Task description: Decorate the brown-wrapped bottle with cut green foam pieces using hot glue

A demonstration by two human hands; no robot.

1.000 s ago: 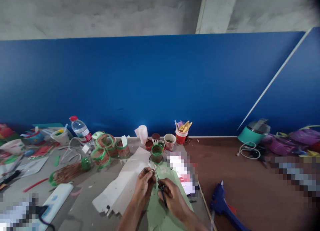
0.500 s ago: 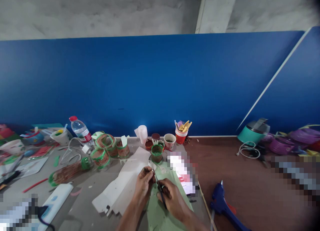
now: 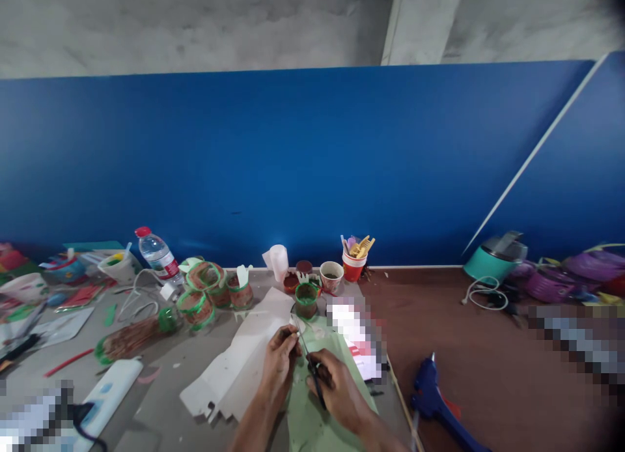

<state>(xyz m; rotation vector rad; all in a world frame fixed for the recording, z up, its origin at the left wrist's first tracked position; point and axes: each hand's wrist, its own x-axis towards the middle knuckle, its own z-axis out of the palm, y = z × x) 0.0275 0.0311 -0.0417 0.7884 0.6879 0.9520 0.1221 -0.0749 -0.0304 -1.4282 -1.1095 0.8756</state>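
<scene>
My right hand [image 3: 334,383] is closed around the dark handles of a pair of scissors [image 3: 315,374], whose blades point up and away to the left. My left hand [image 3: 280,357] pinches a small pale piece [image 3: 295,333] beside the blades; its exact kind is too small to make out. Under both hands lies a light green sheet [image 3: 317,416]. To the left, a white paper sheet [image 3: 239,367] with a notched lower edge reaches under the left wrist. Just beyond the blades stands a small brown pot with a green rim [image 3: 306,300].
Brown pots with green trim [image 3: 196,309], a water bottle [image 3: 159,255] and a paper cup [image 3: 331,277] stand toward the blue partition [image 3: 293,165]. A red-white cup of plastic cutlery [image 3: 354,268] is behind. At right lie a blue glue gun [image 3: 432,393] and a thin stick [image 3: 403,400].
My left hand has shifted very slightly left, a little away from the scissor blades. My right hand and the scissors stay almost in place.
</scene>
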